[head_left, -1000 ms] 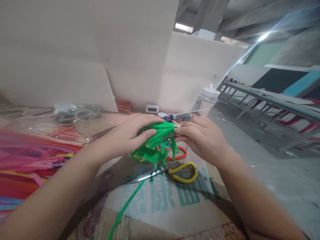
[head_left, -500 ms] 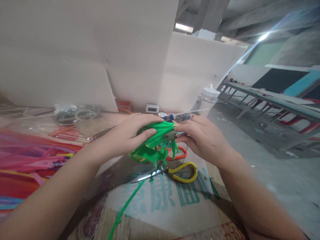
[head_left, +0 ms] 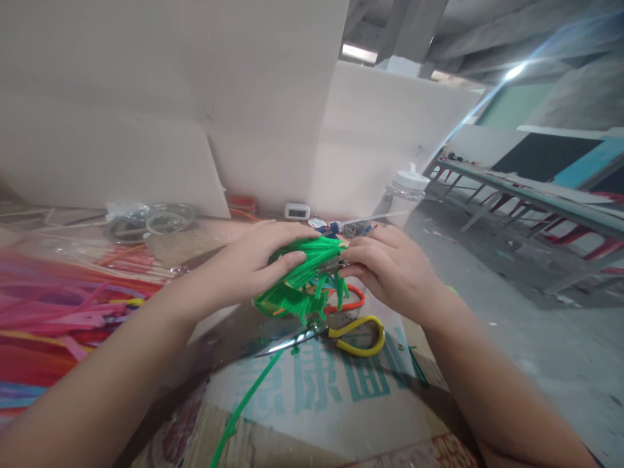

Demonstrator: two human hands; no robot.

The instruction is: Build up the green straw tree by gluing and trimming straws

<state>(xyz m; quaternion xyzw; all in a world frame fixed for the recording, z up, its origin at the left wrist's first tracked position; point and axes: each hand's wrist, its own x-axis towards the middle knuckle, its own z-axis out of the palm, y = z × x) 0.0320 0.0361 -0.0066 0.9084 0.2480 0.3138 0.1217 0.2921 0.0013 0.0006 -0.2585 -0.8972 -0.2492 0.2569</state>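
We have the green bundle of fuzzy stems between our hands, its long axis running roughly left to right. Our left hand is clamped around its left part, so that hand is nearer; our right hand meets its right end, fingertips closed on a slim metal piece, mostly hidden. Just on the near side lie scissors with a yellow handle, beside an orange loop. Teal Chinese characters mark the sheet beneath; we read 康 and probably 面. The near-right red print is too blurred.
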